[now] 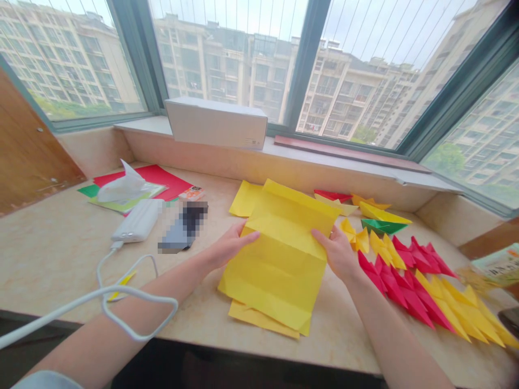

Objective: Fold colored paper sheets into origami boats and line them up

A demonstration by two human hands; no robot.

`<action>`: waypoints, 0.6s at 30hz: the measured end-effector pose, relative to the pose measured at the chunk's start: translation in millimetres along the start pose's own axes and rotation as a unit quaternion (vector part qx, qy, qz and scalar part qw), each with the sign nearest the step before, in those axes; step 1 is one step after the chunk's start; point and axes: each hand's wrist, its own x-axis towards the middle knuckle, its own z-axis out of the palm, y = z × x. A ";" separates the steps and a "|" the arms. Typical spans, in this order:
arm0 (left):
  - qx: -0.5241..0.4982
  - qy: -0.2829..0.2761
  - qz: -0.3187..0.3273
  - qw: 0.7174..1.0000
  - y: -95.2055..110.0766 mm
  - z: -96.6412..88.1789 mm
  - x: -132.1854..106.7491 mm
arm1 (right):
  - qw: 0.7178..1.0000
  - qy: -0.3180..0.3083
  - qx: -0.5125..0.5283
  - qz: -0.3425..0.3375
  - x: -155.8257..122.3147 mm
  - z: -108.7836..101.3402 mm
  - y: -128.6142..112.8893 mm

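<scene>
yellow paper (279, 267), creased, opposite edges in the pinch of left hand (232, 243) and right hand (339, 251)

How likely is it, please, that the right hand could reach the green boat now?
Probably yes: the green boat lies near the right hand, past a folded yellow piece, though its fingers must release the yellow sheet.

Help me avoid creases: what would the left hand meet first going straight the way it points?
Probably the yellow sheet: the left hand has its thumb on it; depth underneath is unclear.
</scene>
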 end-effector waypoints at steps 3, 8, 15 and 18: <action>0.004 0.019 0.010 1.000 -2.7 1.0 0.3 | 0.999 -0.035 -0.026 -0.004 -1.2 -1.6 -4.9; -0.014 0.064 0.023 0.998 -3.8 -0.7 3.9 | 0.992 -0.122 -0.026 0.022 -7.4 3.1 -11.0; -0.053 0.071 0.010 0.996 -2.4 0.7 2.1 | 0.994 -0.032 -0.091 -0.046 -6.6 5.1 4.7; -0.070 0.102 0.002 0.992 0.4 0.7 2.3 | 0.977 -0.008 -0.163 -0.135 -7.2 -2.7 8.9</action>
